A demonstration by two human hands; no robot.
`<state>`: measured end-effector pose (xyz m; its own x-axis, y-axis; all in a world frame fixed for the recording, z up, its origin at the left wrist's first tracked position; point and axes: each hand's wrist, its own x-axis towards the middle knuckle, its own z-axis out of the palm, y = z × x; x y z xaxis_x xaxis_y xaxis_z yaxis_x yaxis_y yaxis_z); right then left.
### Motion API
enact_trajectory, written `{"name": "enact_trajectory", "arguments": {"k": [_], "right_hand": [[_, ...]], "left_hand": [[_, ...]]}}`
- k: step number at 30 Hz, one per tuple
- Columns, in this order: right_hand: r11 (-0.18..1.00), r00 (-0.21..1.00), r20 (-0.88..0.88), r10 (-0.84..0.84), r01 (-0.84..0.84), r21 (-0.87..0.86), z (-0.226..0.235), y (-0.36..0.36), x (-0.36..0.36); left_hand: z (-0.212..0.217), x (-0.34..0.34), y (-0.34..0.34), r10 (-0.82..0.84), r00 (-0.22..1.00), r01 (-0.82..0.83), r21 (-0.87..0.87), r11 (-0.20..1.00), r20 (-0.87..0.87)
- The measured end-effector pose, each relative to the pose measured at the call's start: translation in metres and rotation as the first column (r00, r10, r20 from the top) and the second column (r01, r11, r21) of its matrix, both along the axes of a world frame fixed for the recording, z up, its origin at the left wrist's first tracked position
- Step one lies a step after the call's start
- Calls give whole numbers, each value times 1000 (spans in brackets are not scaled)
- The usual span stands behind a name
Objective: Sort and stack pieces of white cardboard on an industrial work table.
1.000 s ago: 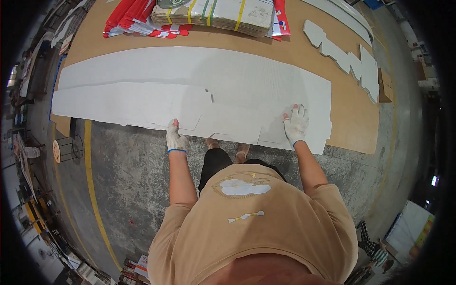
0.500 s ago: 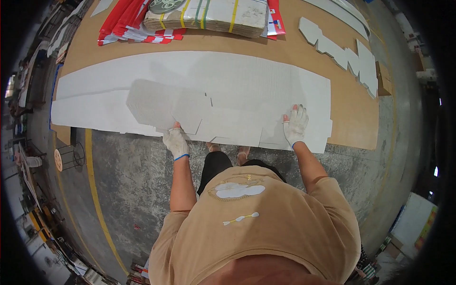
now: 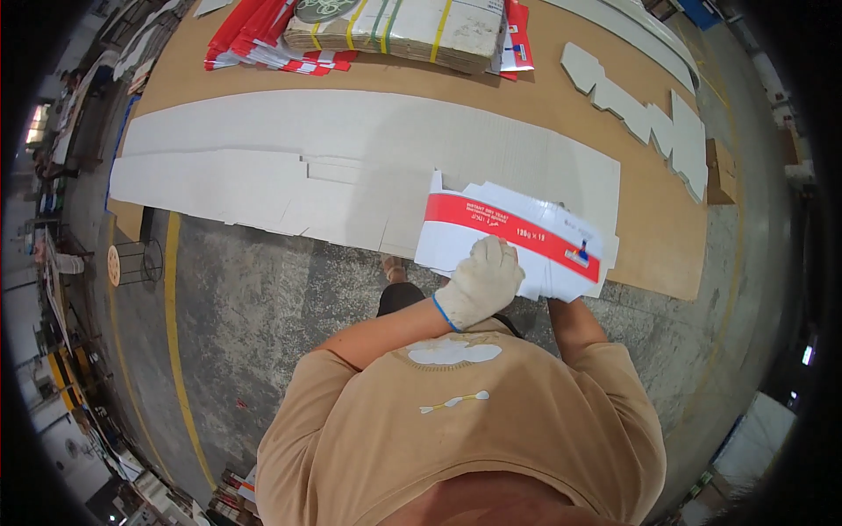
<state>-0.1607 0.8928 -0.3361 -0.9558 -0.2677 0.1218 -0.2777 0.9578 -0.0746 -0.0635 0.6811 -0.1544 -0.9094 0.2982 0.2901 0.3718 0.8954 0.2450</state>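
A white carton blank with a red printed band [image 3: 513,232] is tilted in front of me, over the right end of the board sheets. My left hand [image 3: 481,282], in a white knit glove with a blue cuff, lies across its near edge. The bent fingers press together on the printed face; the thumb is hidden. My right forearm [image 3: 577,321] runs up behind the blank, which hides the right hand's fingers. Below lies a long white corrugated sheet [image 3: 263,118], overlapped along its near side by a cut white board [image 3: 206,184] with slits and a notch.
A brown-topped table [image 3: 662,259] carries the sheets. At its far side sit a strapped cardboard bundle [image 3: 412,39] and red-and-white flat packages [image 3: 250,35]. White zigzag cutouts [image 3: 627,110] lie at right. A round-seated stool [image 3: 114,266] stands on the floor at left.
The plain-faced blank near my left hand has come to the right and now shows a red printed side. My left hand crossed rightward with it; my right hand went behind it.
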Motion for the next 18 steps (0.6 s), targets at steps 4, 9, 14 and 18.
{"name": "enact_trajectory", "arguments": {"k": [4,9,14,18], "right_hand": [[988,991,15,-130,129,83,26,-22,8],[965,978,30,-205,197,171,36,-16,12],[971,985,18,-172,166,171,28,-14,10],[981,989,45,-141,134,144,30,-6,11]], "left_hand": [[16,2,-47,101,994,-88,215,973,-50],[-39,25,-157,410,677,-705,699,121,611],[-131,35,-201,282,765,-348,741,-574,579],[-124,35,-203,420,642,-613,758,-221,642]]}}
